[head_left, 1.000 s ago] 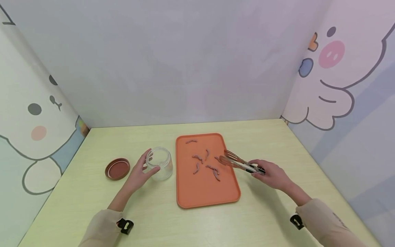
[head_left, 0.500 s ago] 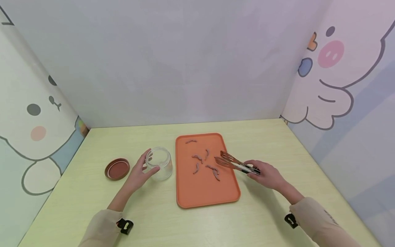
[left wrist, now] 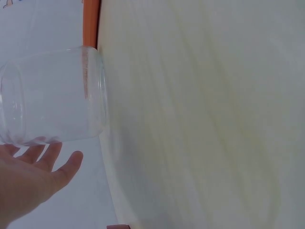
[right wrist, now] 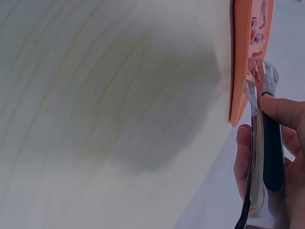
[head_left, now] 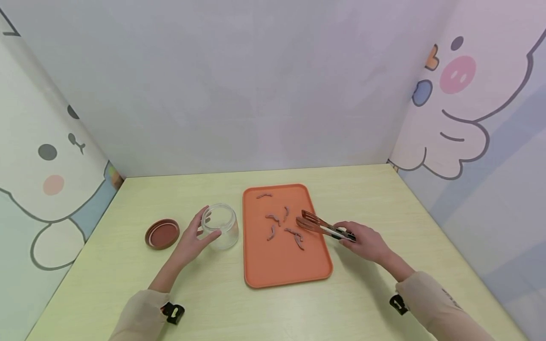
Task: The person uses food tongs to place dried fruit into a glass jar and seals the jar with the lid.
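Note:
My left hand [head_left: 192, 241] holds a clear glass jar [head_left: 226, 237] upright on the table, thumb at its near side and fingers at its far left. In the left wrist view the fingers [left wrist: 50, 155] lie against the wall of the jar [left wrist: 52, 95], which has no lid on. My right hand [head_left: 366, 241] grips metal tongs [head_left: 326, 229] with dark handles. The tong tips stand slightly apart over the right part of an orange tray [head_left: 286, 272]. Several thin brownish strips of what looks like dried meat [head_left: 298, 241] lie on the tray; one by the tong tips is mostly hidden.
A reddish-brown round lid [head_left: 163, 234] lies on the table [head_left: 213, 303] to the left of the jar. A pale wall [head_left: 256, 94] stands behind the table, with cartoon-printed panels [head_left: 499, 142] at the sides.
My right hand has moved left with the tongs, and their tips have come closer together over the tray. The left hand and the jar have stayed in place.

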`<state>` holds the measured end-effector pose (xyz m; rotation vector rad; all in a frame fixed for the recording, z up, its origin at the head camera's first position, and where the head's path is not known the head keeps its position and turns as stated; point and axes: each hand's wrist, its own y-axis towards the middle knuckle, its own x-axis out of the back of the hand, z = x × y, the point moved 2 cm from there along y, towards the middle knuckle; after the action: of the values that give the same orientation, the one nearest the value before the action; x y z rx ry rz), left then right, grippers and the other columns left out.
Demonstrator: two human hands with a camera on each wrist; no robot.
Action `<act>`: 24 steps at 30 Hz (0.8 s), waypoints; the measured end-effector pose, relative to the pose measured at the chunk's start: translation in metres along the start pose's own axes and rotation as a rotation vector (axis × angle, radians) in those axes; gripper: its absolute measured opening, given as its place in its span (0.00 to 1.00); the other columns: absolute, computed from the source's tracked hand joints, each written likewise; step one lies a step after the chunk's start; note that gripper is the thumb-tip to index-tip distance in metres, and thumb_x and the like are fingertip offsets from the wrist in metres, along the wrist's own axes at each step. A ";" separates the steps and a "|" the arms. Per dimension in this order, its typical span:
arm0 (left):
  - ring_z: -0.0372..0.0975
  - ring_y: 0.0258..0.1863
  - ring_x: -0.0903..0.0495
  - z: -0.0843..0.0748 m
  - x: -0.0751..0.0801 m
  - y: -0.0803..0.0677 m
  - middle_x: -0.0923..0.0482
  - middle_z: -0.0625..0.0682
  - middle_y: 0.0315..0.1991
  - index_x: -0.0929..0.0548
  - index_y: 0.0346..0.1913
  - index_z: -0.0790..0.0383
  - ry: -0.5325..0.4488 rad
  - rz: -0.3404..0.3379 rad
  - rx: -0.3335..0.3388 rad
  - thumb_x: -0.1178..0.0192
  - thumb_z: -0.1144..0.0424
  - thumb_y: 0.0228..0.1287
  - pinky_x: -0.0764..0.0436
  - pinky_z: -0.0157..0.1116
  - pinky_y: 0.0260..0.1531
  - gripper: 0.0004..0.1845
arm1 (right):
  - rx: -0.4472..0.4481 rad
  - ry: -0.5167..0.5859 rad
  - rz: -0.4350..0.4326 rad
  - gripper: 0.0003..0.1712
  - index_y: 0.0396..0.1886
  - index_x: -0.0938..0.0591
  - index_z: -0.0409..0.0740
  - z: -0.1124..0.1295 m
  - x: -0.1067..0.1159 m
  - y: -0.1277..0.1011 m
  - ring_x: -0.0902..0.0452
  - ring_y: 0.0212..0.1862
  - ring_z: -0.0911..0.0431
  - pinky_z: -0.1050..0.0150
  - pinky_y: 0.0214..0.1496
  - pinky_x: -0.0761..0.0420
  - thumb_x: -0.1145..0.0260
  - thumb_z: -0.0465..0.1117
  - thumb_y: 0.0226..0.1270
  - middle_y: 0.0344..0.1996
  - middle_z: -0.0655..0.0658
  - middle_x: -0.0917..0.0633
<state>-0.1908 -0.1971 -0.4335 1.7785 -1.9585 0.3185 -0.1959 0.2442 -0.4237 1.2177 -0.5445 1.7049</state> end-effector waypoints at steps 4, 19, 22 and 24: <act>0.51 0.59 0.43 0.000 0.000 0.000 0.44 0.60 0.62 0.50 0.67 0.58 -0.003 0.002 0.002 0.39 0.52 0.54 0.36 0.51 0.53 0.42 | -0.005 -0.002 0.022 0.21 0.50 0.25 0.49 0.000 -0.001 0.001 0.36 0.21 0.62 0.67 0.20 0.35 0.34 0.39 0.54 0.23 0.56 0.28; 0.51 0.59 0.44 0.000 0.000 0.000 0.45 0.59 0.62 0.50 0.67 0.57 -0.014 0.003 -0.003 0.39 0.53 0.54 0.36 0.52 0.53 0.42 | 0.044 0.042 0.012 0.19 0.48 0.25 0.51 0.002 -0.005 0.001 0.38 0.18 0.65 0.69 0.17 0.35 0.36 0.35 0.55 0.18 0.59 0.30; 0.51 0.59 0.44 0.000 0.000 0.000 0.45 0.59 0.62 0.50 0.67 0.57 -0.013 0.003 -0.007 0.39 0.53 0.54 0.36 0.51 0.53 0.42 | 0.041 0.049 0.002 0.18 0.47 0.24 0.51 0.002 -0.006 0.001 0.38 0.17 0.66 0.69 0.16 0.36 0.36 0.34 0.55 0.17 0.59 0.30; 0.51 0.59 0.44 0.001 0.000 0.000 0.44 0.59 0.62 0.50 0.67 0.57 -0.012 0.003 -0.008 0.39 0.53 0.54 0.36 0.51 0.53 0.42 | 0.033 0.052 -0.002 0.18 0.46 0.23 0.51 0.002 -0.006 0.001 0.38 0.16 0.66 0.69 0.16 0.35 0.36 0.34 0.55 0.17 0.59 0.30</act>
<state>-0.1908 -0.1975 -0.4343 1.7772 -1.9681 0.3009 -0.1952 0.2398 -0.4282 1.1934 -0.4859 1.7451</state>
